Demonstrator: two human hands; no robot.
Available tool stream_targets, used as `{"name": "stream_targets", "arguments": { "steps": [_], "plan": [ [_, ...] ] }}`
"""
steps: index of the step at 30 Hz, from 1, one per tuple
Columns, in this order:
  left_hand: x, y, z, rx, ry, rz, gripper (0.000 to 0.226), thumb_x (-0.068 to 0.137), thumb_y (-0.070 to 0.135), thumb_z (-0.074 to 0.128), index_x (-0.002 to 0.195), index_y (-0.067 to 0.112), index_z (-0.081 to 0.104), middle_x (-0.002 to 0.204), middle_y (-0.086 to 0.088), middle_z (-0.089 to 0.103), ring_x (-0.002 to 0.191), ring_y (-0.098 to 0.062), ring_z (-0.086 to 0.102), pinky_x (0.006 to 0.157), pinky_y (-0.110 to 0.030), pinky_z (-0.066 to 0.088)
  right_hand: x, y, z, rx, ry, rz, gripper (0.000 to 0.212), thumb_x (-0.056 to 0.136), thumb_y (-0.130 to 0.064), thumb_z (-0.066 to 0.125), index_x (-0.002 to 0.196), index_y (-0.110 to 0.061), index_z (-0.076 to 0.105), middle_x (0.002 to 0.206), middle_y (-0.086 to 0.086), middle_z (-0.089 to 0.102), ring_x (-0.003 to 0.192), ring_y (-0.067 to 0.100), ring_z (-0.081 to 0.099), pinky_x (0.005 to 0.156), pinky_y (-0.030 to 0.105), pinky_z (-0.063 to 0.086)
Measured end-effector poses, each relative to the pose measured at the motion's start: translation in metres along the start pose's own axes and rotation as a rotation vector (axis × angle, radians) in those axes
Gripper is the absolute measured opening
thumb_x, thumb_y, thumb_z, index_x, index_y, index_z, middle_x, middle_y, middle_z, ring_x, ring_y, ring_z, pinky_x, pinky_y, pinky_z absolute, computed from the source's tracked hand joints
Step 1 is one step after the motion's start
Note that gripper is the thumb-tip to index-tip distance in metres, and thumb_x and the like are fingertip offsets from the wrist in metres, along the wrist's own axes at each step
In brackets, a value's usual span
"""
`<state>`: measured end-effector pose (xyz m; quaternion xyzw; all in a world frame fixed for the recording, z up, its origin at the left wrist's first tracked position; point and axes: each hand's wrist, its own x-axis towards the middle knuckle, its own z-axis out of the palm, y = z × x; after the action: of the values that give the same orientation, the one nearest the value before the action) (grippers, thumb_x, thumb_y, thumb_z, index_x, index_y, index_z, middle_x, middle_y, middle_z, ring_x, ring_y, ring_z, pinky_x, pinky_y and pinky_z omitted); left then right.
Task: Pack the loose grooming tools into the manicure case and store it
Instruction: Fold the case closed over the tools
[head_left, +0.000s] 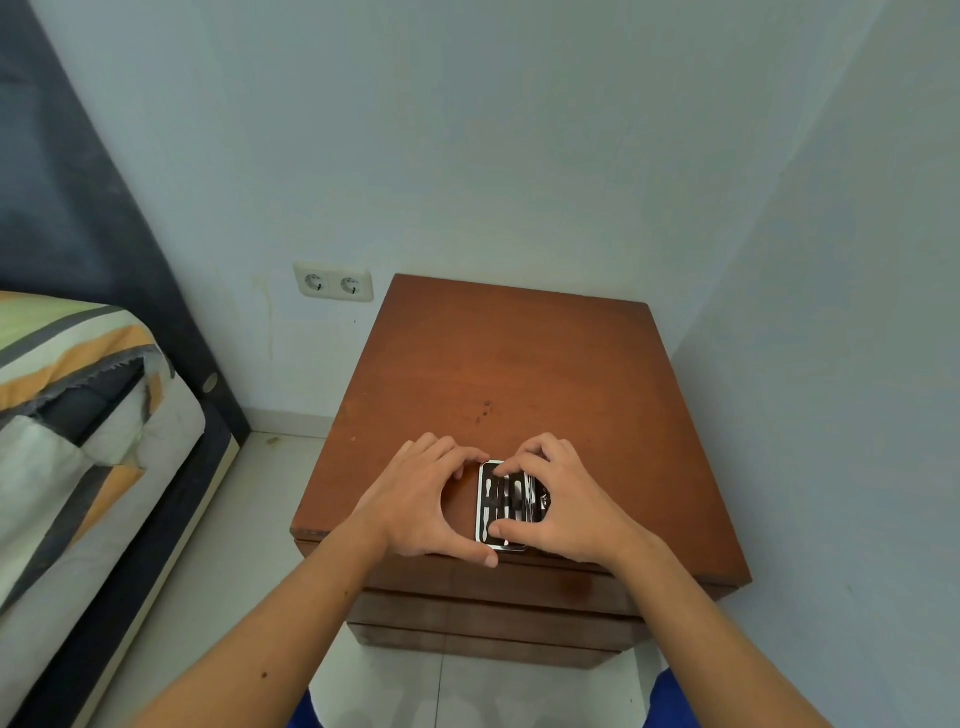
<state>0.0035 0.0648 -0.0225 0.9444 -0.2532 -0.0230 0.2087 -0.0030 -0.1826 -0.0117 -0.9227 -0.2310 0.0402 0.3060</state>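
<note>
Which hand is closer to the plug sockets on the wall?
Left. The left hand grips the manicure case from its left side, the side toward the sockets. The right hand lies over the case's right side, farther away.

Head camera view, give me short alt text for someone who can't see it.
Two bare hands work on an open manicure case near the front edge of a brown wooden nightstand: the left hand grips its left side, the right hand curls over its tools. A bed stands left.

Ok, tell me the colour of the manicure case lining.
Black, with silvery tools against it, on the manicure case; head view.
</note>
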Motion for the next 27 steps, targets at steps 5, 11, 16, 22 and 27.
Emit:
{"name": "stream_targets", "arguments": {
  "steps": [5, 11, 16, 22, 27],
  "plan": [
    [0.000, -0.001, 0.001, 0.001, 0.004, 0.006, 0.115, 0.048, 0.104, 0.068, 0.143, 0.040, 0.051, 0.106, 0.022, 0.045, 0.098, -0.004, 0.041, 0.091, -0.028, 0.038, -0.010, 0.008, -0.011, 0.078, 0.178, 0.022, 0.057, 0.076, -0.055, 0.086, 0.127, -0.041, 0.065, 0.124, -0.018, 0.049, 0.125, 0.004, 0.046, 0.103, 0.015, 0.038],
    [0.001, -0.003, 0.004, -0.002, 0.015, 0.022, 0.116, 0.048, 0.104, 0.068, 0.144, 0.041, 0.050, 0.106, 0.022, 0.046, 0.099, -0.005, 0.042, 0.093, -0.027, 0.038, -0.032, 0.039, -0.017, 0.074, 0.170, 0.210, 0.063, 0.079, -0.070, 0.068, 0.135, -0.041, 0.065, 0.127, -0.022, 0.050, 0.123, 0.006, 0.046, 0.105, 0.032, 0.045],
    [0.001, -0.008, 0.006, -0.052, 0.012, 0.003, 0.116, 0.052, 0.106, 0.063, 0.149, 0.045, 0.049, 0.105, 0.024, 0.046, 0.101, -0.005, 0.044, 0.095, -0.028, 0.038, -0.035, 0.045, -0.024, 0.042, 0.043, 0.210, 0.072, 0.083, -0.067, 0.066, 0.145, -0.032, 0.060, 0.131, -0.025, 0.049, 0.124, 0.004, 0.045, 0.112, 0.037, 0.044],
    [0.005, -0.016, 0.009, -0.251, 0.094, -0.040, 0.065, 0.079, 0.084, 0.065, 0.136, 0.052, 0.066, 0.098, 0.023, 0.058, 0.100, -0.001, 0.050, 0.088, -0.025, 0.041, -0.063, 0.038, -0.034, 0.105, 0.004, 0.272, 0.068, 0.077, -0.052, 0.088, 0.138, -0.042, 0.060, 0.120, -0.021, 0.054, 0.117, -0.003, 0.047, 0.101, 0.017, 0.039],
    [0.008, -0.021, 0.015, -0.344, 0.158, -0.095, 0.042, 0.086, 0.057, 0.080, 0.126, 0.048, 0.074, 0.095, 0.018, 0.064, 0.098, -0.008, 0.056, 0.084, -0.024, 0.046, -0.082, 0.018, 0.011, 0.120, 0.322, 0.270, 0.054, 0.068, -0.058, 0.089, 0.113, -0.038, 0.068, 0.104, -0.022, 0.056, 0.109, 0.002, 0.048, 0.090, 0.015, 0.038]
  ]
}}
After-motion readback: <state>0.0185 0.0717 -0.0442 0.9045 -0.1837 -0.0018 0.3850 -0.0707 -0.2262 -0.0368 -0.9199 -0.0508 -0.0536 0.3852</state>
